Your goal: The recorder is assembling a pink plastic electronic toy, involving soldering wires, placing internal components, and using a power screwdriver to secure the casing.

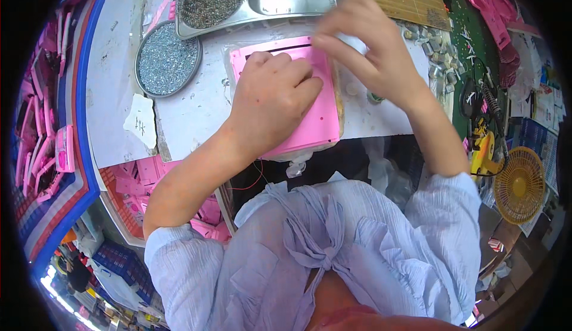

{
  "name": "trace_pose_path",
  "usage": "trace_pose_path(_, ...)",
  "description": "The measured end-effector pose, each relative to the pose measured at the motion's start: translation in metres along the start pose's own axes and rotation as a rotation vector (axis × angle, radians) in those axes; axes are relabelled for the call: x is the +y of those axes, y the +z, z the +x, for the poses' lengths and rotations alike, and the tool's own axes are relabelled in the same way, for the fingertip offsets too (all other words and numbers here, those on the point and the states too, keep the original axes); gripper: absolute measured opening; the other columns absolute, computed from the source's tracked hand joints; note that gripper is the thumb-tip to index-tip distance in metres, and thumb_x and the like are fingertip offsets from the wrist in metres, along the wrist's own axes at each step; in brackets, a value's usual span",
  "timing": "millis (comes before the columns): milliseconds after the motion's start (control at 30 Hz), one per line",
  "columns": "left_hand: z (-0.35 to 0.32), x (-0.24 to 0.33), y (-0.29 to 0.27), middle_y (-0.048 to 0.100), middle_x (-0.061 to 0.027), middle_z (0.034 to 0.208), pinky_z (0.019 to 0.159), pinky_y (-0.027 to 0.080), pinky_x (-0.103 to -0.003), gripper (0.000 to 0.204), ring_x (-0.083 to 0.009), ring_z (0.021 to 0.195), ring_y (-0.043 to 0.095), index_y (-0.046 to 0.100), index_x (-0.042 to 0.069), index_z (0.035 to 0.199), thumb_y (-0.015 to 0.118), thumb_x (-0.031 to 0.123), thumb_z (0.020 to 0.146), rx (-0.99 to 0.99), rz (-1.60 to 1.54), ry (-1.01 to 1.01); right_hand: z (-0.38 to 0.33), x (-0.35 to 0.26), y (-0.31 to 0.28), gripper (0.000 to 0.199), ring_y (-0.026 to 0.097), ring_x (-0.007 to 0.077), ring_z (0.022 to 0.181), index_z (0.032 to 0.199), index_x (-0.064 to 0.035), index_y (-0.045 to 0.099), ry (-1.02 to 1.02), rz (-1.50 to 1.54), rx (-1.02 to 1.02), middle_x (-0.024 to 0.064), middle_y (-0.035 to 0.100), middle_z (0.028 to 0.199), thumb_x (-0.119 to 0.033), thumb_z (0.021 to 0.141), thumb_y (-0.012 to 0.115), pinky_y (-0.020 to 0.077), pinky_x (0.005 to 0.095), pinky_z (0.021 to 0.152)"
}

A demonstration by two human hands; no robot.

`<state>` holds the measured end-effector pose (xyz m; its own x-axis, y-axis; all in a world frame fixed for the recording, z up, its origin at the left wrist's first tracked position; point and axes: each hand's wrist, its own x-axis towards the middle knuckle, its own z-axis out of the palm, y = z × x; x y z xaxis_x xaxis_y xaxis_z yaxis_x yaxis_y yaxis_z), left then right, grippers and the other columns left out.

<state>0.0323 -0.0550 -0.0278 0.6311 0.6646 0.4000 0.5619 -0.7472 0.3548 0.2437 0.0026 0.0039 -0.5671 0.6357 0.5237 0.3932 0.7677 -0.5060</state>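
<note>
A flat pink plastic panel (325, 119) lies on the white worktop in front of me, with clear film showing around its edges. My left hand (277, 96) rests on the panel's upper left part, its fingers curled and closed. Whatever its fingertips pinch, if anything, is hidden beneath them. Over the panel's upper right corner, my right hand (366, 48) is raised and smeared by motion, so its grip is unclear. Just beyond it stands a metal tray (256, 16). The tray's left compartment holds a heap of small springs (210, 0); some lie scattered in the other.
Left of the panel are a round dish (173, 94) of small screws and a torn white scrap (142, 121). Small metal blocks (440, 63) cluster at right, below a bamboo mat (408, 3). Pink parts fill an orange crate (122, 212). A yellow fan (518, 185) stands lower right.
</note>
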Motion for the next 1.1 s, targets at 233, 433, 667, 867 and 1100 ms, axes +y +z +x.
trace_pose_path(233,0.001,0.005,-0.002,0.066,0.0001,0.091,0.08,0.041,-0.037,0.02,-0.0182,0.08,0.061,0.074,0.012,0.098,0.069,0.015,0.079,0.008,0.071,0.022,-0.065,-0.049,-0.008,0.012,0.057,0.0317,0.094,0.095,-0.0055,0.064,0.301,-0.08,-0.221,0.0079,0.063,0.09,-0.012,0.085,0.068,0.0439,0.0437,0.09)
trace_pose_path(433,-0.002,0.006,-0.001,0.067,-0.0009,0.093,0.081,0.042,-0.037,0.021,-0.0186,0.083,0.063,0.075,0.011,0.101,0.073,0.014,0.079,0.027,0.048,-0.018,-0.06,-0.059,-0.012,0.016,0.058,0.029,0.091,0.093,-0.006,0.064,0.23,-0.159,-0.295,0.0059,0.063,0.087,-0.015,0.082,0.072,0.0443,0.0432,0.091)
trace_pose_path(667,-0.03,-0.01,-0.044,0.068,-0.0051,0.094,0.082,0.043,-0.036,0.021,-0.0216,0.087,0.065,0.075,0.008,0.1,0.078,0.011,0.08,0.189,0.051,-0.213,-0.05,-0.062,-0.005,0.02,0.06,0.0263,0.084,0.089,-0.0057,0.071,0.103,-0.109,-0.304,0.0046,0.065,0.084,-0.013,0.074,0.081,0.0461,0.0412,0.086)
trace_pose_path(867,-0.082,-0.018,-0.064,0.069,-0.0067,0.093,0.081,0.042,-0.034,0.023,-0.0222,0.086,0.065,0.076,0.006,0.102,0.078,0.008,0.079,0.227,0.049,-0.472,-0.06,-0.059,0.004,0.023,0.059,0.0267,0.082,0.092,-0.0057,0.075,0.129,-0.069,-0.259,0.0048,0.066,0.085,-0.01,0.072,0.084,0.0473,0.0398,0.083)
trace_pose_path(1100,-0.112,-0.049,-0.074,0.071,-0.0063,0.097,0.071,0.048,-0.032,0.018,-0.0183,0.081,0.062,0.076,0.007,0.102,0.076,0.009,0.084,0.264,0.085,-0.666,-0.06,-0.059,0.005,0.016,0.061,0.0246,0.084,0.09,-0.0099,0.075,0.167,-0.07,-0.27,0.002,0.066,0.086,-0.012,0.075,0.082,0.0481,0.0385,0.081)
